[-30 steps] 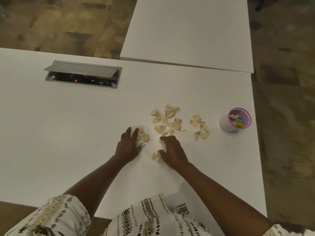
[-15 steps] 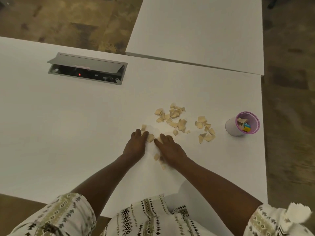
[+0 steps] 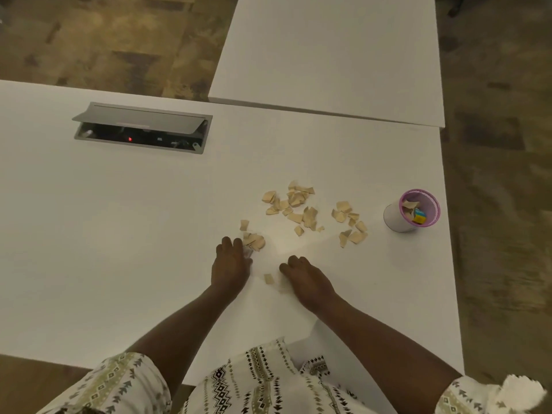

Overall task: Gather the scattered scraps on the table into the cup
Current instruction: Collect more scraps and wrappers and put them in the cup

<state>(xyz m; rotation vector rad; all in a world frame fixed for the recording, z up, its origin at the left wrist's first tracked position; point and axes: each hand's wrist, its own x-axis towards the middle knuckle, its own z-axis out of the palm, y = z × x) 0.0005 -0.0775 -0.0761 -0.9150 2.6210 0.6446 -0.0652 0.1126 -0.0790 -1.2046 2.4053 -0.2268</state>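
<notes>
Resting palm-down on the smooth white desk (image 3: 119, 234), the left hand (image 3: 230, 265) touches a clump of tan, jagged scraps (image 3: 254, 242), fingers loosely curled; the right hand (image 3: 307, 279), fingers curled under, hides any hold. More scraps (image 3: 295, 204) lie near the pink-rimmed cup (image 3: 413, 212).

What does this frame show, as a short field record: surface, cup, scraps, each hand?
surface: white table with an open cable box set in it
cup: pink-rimmed cup, upright near the table's right edge, already holding some scraps and a coloured item
scraps: tan scraps still scattered left of the cup; a small clump by the left fingers, one piece between the hands
left hand: flat on the table, fingers touching the small clump
right hand: fingers curled, knuckles up; held contents cannot be seen
</notes>
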